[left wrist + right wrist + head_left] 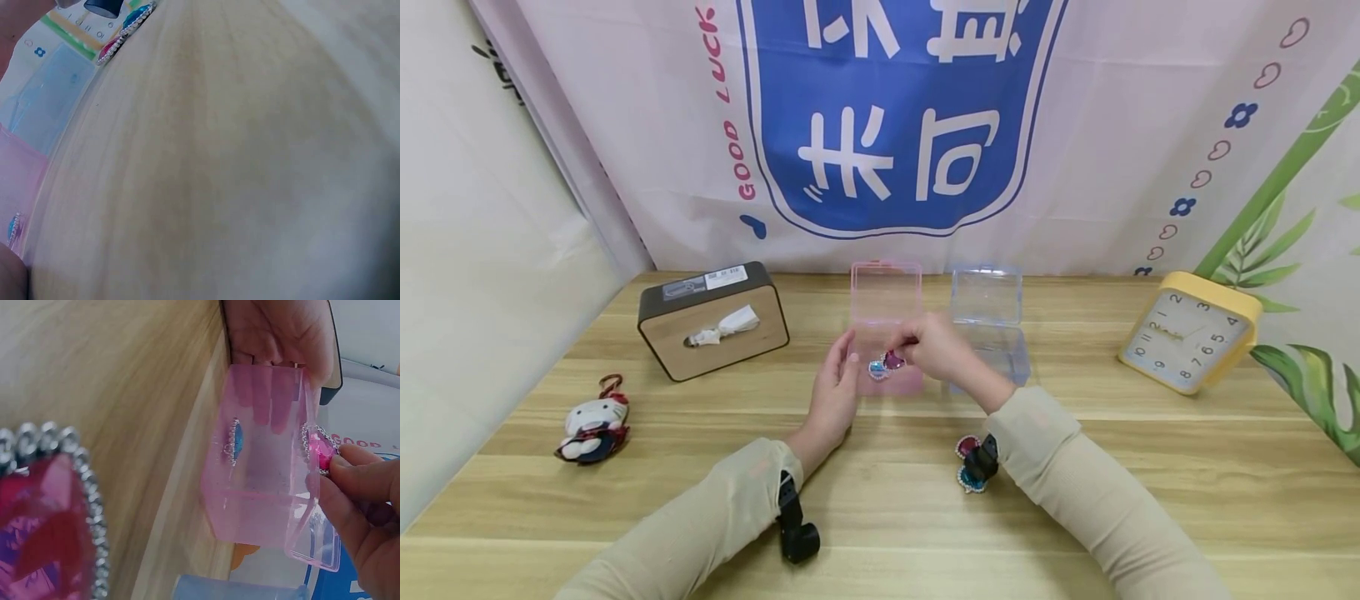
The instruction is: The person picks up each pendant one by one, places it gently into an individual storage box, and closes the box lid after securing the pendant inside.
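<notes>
An open pink clear box (891, 385) stands on the table with a blue gem piece (236, 441) inside. The right hand (934, 346) pinches a magenta gem piece (321, 450) with a silver beaded edge between thumb and fingers, at the box's open top. The left hand (837, 392) rests against the box's left side, its fingers fairly straight and visible through the pink wall in the right wrist view. Near the right wrist, a red gem piece (967, 447) and a blue gem piece (972, 479) lie on the table, partly covered by the wrist camera.
An open blue clear box (1000, 367) stands right of the pink one. A tissue box (722, 333) and a plush keychain (595, 427) are at the left, a yellow clock (1187, 333) at the right. A printed curtain (1075, 167) hangs behind the table.
</notes>
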The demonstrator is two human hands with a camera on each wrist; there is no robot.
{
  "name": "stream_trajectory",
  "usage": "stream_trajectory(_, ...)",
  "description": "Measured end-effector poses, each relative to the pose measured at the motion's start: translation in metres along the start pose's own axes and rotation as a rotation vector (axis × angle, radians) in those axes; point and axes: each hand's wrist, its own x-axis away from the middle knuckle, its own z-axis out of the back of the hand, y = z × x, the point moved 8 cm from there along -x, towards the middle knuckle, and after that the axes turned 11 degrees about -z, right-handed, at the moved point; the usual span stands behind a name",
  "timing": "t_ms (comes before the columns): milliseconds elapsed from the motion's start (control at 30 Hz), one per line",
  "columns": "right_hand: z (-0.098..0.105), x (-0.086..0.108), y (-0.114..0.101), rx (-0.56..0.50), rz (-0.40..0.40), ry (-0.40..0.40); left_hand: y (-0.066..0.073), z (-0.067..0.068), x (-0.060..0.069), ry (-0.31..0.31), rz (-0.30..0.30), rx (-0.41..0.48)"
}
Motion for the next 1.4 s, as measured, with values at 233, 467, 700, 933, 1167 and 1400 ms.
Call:
stream_trajectory(233,-0.007,0.000,-0.004,0.102,0.053,-0.015,0.000,0.000,0.001,-0.005,-0.006,-0.005)
stream_trajectory(467,-0.010,-0.002,-0.007,0.178,0.099,-0.017,0.000,0.001,0.001,-0.002,-0.007,-0.009)
stream_trajectory(700,-0.012,-0.001,-0.008,0.244,0.080,-0.003,-0.002,-0.001,0.000,-0.002,0.000,0.001)
stream_trajectory(933,-0.012,-0.001,-0.006,0.277,-0.016,0.017,-0.001,-0.001,0.000,-0.002,-0.007,0.013)
stream_trajectory(1167,-0.007,-0.001,-0.005,0.246,-0.020,0.069,-0.001,0.000,-0.001,0.021,0.002,0.034)
stream_trajectory(1400,0.012,0.008,-0.001,0.026,-0.018,0.076,0.000,0.003,0.000,0.047,0.052,0.043)
